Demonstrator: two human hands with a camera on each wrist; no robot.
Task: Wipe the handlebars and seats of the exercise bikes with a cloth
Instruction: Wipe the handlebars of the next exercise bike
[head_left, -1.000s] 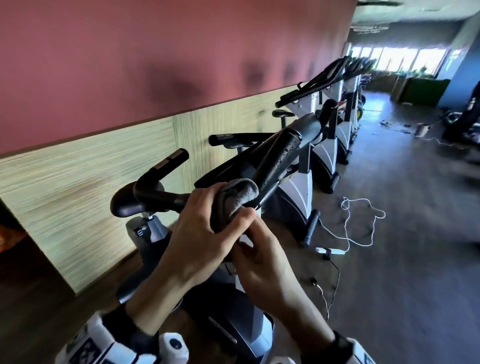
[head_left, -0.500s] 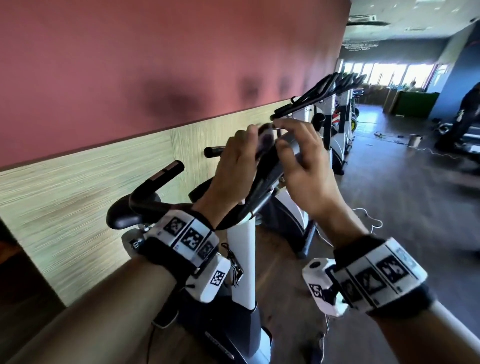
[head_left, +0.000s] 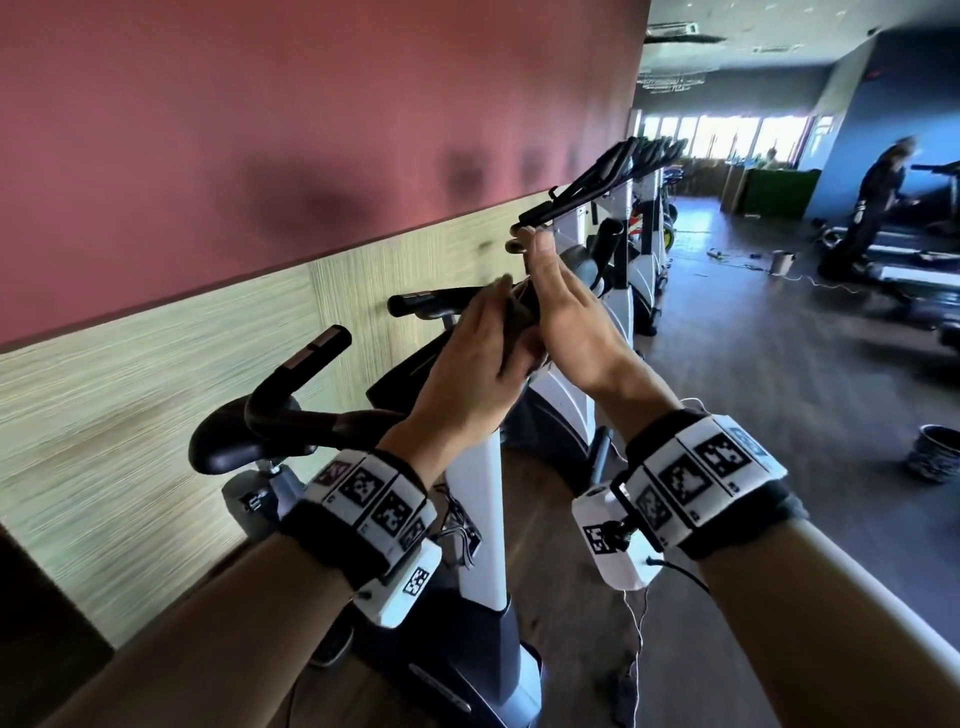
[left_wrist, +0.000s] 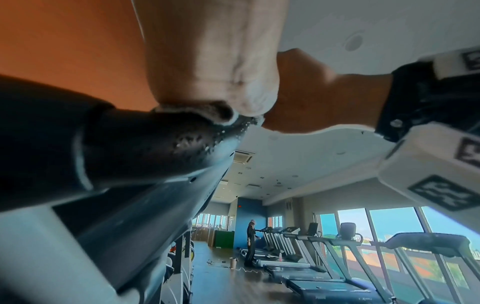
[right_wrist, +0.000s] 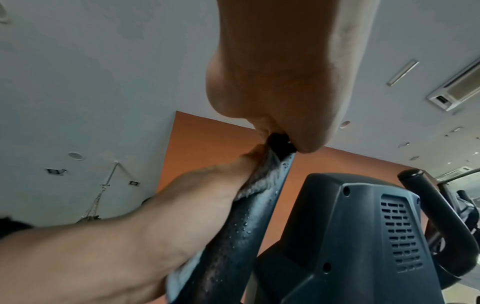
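The left hand (head_left: 470, 364) was wrapped around the raised black handlebar grip (left_wrist: 145, 142) of the nearest exercise bike, pressing a grey-brown fuzzy cloth (left_wrist: 197, 112) against it; the fingers curled over the cloth and the bar together. In the left wrist view the cloth bunched between the palm and the grip, and small water droplets beaded on the black surface just below it. The right hand (head_left: 571, 332) sat on the opposite side of the same grip, its palm turned toward the left hand and its fingers reaching upward past the bar's end. From the right wrist view, the heel of that hand and the thumb closed on the black tip of the bar (right_wrist: 279, 143), with the cloth's edge (right_wrist: 262, 176) just beneath and touching it.

The grip rose at a slant from the bike's white upright post (head_left: 480, 519), beside a dark plastic console housing with vent slots (right_wrist: 363, 236). A second curved black handlebar (head_left: 291, 395) and a black padded saddle (head_left: 228, 447) stood to the left, near the wall of pale striped panelling (head_left: 130, 415) under a red-brown upper band. More bikes lined the wall farther on. Across the dark wooden floor (head_left: 753, 389) were treadmills (left_wrist: 337, 257), a person in dark clothes (head_left: 878, 197) standing at one, and a small dark ribbed bin (head_left: 935, 452) at the right edge.
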